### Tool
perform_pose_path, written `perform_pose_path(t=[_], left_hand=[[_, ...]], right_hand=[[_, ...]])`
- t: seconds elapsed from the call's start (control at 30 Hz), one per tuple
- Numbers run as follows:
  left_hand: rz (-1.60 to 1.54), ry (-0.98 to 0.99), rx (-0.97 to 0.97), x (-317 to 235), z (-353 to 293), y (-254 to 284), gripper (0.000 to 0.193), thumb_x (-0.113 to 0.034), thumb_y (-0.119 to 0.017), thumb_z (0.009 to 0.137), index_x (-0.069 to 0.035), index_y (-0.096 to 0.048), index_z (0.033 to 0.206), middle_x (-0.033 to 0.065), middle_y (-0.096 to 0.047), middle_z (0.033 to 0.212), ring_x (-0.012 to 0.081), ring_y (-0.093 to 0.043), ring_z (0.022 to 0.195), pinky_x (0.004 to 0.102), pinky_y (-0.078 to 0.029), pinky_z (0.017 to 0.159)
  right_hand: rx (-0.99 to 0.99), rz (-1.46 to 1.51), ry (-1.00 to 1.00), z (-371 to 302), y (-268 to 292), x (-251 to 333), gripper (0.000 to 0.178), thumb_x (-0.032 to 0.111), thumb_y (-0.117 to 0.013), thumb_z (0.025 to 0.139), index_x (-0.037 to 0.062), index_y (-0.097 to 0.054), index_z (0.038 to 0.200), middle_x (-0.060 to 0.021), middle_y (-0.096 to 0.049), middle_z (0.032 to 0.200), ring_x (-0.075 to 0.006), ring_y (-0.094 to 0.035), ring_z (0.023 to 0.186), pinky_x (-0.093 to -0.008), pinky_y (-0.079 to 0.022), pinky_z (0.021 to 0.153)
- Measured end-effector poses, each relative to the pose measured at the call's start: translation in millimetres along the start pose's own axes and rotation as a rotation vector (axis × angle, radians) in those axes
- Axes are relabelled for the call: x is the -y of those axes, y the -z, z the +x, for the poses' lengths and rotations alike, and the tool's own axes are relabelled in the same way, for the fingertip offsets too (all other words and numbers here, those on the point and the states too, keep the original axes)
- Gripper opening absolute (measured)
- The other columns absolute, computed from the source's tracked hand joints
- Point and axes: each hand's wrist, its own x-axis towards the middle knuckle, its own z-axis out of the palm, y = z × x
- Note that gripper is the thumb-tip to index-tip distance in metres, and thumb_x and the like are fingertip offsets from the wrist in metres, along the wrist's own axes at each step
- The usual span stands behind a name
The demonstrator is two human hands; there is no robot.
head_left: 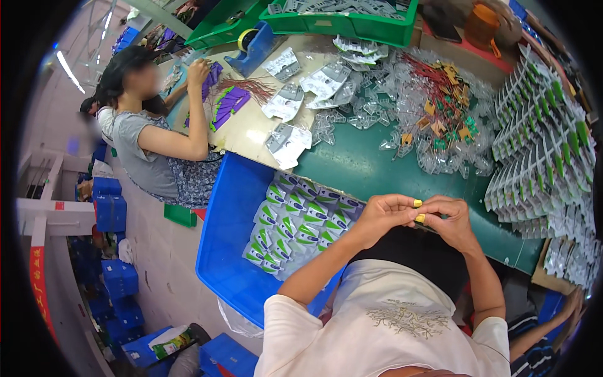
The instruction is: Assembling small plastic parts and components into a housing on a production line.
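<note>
My left hand (388, 218) and my right hand (447, 220) meet over the near edge of the green work surface (352, 166). Their fingers are pinched together around something too small to make out, mostly hidden by the fingertips. Bits of yellow show at the fingertips, looking like tape or finger covers. Left of my hands stands a blue bin (220, 207) with rows of white-and-green plastic parts (286, 226) inside. Beyond my hands lies a heap of clear plastic pieces (370, 107), beside small circuit boards with red wires (440, 107).
Tall stacks of white-and-green parts (543, 144) rise at the right. Grey-and-white housings (289, 143) lie at the table's left. Further back are a blue tape dispenser (254, 53), a green tray (339, 24) and a phone (441, 25). A co-worker (163, 132) sits at the left with purple-and-green parts (229, 107).
</note>
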Motion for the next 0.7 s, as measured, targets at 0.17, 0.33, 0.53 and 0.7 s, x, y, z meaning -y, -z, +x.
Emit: perform_pose_path(t=[0.17, 0.33, 0.53, 0.7], left_hand=[[-0.125, 0.351, 0.168, -35.0, 48.9, 2.7, 0.043, -0.020, -0.075, 0.090, -0.008, -0.053, 0.124, 0.0017, -0.066, 0.094, 0.0086, -0.063, 0.075, 0.0245, -0.054, 0.070], [0.850, -0.593, -0.125, -88.6, 138.8, 36.6, 0.037, -0.026, -0.074, 0.088, -0.005, -0.062, 0.116, 0.0088, -0.068, 0.104, 0.0222, -0.064, 0.093, 0.0357, -0.051, 0.078], [1.701, -0.866, -0.520, -154.5, 232.1, 73.5, 0.031, -0.017, -0.059, 0.085, -0.003, -0.064, 0.112, 0.0134, -0.066, 0.112, 0.0304, -0.057, 0.111, 0.0522, -0.034, 0.096], [1.790, -0.745, -0.564, -151.6, 249.5, 83.6, 0.038, -0.013, -0.061, 0.071, -0.004, -0.063, 0.108, 0.0133, -0.063, 0.107, 0.0295, -0.055, 0.111, 0.0593, -0.027, 0.102]], right_hand=[[-0.186, -0.107, -0.001, 8.9, 3.0, -3.3, 0.008, -0.004, -0.067, 0.087, -0.0016, -0.067, 0.094, -0.0024, -0.062, 0.084, -0.0072, -0.058, 0.074, -0.0216, -0.046, 0.066], [-0.328, 0.136, -0.120, -12.7, 27.8, -6.6, 0.006, -0.004, -0.061, 0.092, 0.0005, -0.060, 0.097, 0.0039, -0.056, 0.086, -0.0010, -0.051, 0.074, -0.0172, -0.041, 0.064], [-0.335, 0.143, -0.236, -28.3, 21.2, -8.1, 0.006, -0.003, -0.064, 0.090, -0.0005, -0.063, 0.096, 0.0046, -0.058, 0.080, 0.0004, -0.052, 0.067, -0.0156, -0.039, 0.059], [-0.392, 0.174, -0.245, -26.0, 26.7, -13.5, 0.007, -0.003, -0.063, 0.090, -0.0009, -0.063, 0.096, 0.0049, -0.058, 0.078, 0.0006, -0.050, 0.065, -0.0162, -0.037, 0.057]])
